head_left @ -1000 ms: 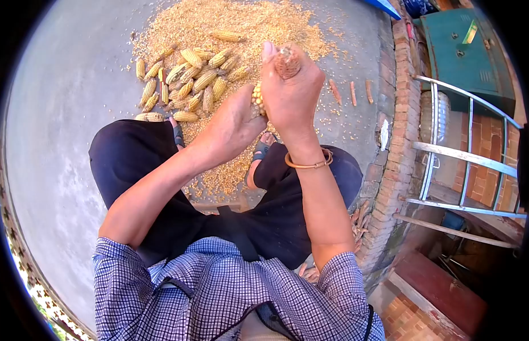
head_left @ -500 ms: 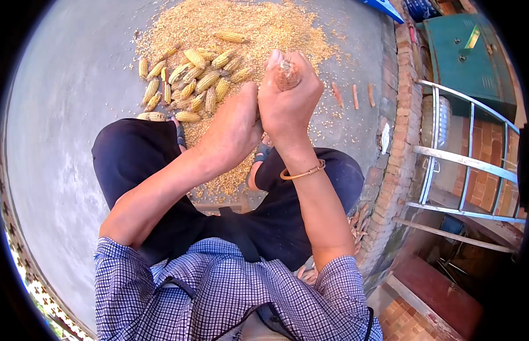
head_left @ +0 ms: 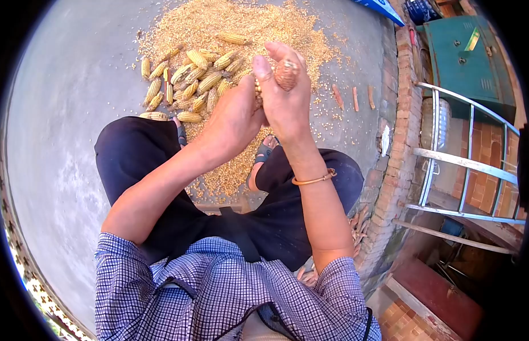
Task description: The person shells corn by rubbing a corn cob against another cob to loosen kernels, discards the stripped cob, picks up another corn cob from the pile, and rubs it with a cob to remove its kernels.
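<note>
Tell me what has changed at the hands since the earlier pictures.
The right hand has loosened from its tight fist: the fingers have opened somewhat and the thumb has swung left, the reddish cob still in its grip. Kernels on the ear between the hands, hidden a moment ago, show again. The left hand and the corn pile look much the same.

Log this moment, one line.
right hand: grips bare cob | left hand: grips kernelled ear, mostly hidden | contact: hands together | floor: loose kernels, ear pile, separate reddish cobs
</note>
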A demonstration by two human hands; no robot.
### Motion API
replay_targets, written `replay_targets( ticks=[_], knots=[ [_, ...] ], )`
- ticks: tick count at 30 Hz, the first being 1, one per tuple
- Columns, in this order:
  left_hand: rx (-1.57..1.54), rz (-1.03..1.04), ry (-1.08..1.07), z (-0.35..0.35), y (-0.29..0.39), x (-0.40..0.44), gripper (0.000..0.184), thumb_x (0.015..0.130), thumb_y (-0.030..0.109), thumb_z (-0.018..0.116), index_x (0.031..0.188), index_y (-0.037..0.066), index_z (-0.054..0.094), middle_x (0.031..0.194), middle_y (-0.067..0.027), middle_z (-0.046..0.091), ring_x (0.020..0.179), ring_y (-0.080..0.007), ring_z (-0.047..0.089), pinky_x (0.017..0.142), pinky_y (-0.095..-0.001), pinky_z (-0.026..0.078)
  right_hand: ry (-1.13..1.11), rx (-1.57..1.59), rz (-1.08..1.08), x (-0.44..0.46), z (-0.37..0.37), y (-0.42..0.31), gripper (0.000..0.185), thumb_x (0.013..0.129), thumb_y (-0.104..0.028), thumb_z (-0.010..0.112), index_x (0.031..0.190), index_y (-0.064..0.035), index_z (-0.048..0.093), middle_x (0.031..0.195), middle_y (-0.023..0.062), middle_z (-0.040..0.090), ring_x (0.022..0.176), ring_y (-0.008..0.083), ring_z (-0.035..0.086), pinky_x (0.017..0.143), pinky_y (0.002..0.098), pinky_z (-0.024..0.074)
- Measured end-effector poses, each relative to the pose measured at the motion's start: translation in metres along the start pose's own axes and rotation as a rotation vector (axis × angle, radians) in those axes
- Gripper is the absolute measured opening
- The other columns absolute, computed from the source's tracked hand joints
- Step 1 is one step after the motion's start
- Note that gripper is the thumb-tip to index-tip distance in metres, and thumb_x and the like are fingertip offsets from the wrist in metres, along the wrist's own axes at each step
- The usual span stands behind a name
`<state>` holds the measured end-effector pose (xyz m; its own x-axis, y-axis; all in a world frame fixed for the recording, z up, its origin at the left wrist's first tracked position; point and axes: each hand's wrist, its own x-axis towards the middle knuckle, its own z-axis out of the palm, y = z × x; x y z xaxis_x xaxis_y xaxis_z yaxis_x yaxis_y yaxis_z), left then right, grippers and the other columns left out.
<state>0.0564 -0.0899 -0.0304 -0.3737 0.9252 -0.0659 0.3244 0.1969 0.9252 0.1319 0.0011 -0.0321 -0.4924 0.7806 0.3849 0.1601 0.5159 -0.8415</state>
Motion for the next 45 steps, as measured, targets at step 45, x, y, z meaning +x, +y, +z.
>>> replay_targets(
  ticks=[45],
  knots=[
    [0.612,0.265,0.129,-0.001,-0.006,-0.001,0.024,0.080,0.006,0.062,0.093,-0.002,0.043,0.082,-0.0223,0.060,0.075,-0.0400,0.064,0.061,-0.0471,0.050,0.084,0.556,0.460,0.005,-0.006,-0.020,0.031,0.099,-0.029,0.057,0.104,0.0016,0.055,0.087,0.0102,0.065,0.083,0.0161,0.065,0.081,0.0316,0.0496]
  ],
)
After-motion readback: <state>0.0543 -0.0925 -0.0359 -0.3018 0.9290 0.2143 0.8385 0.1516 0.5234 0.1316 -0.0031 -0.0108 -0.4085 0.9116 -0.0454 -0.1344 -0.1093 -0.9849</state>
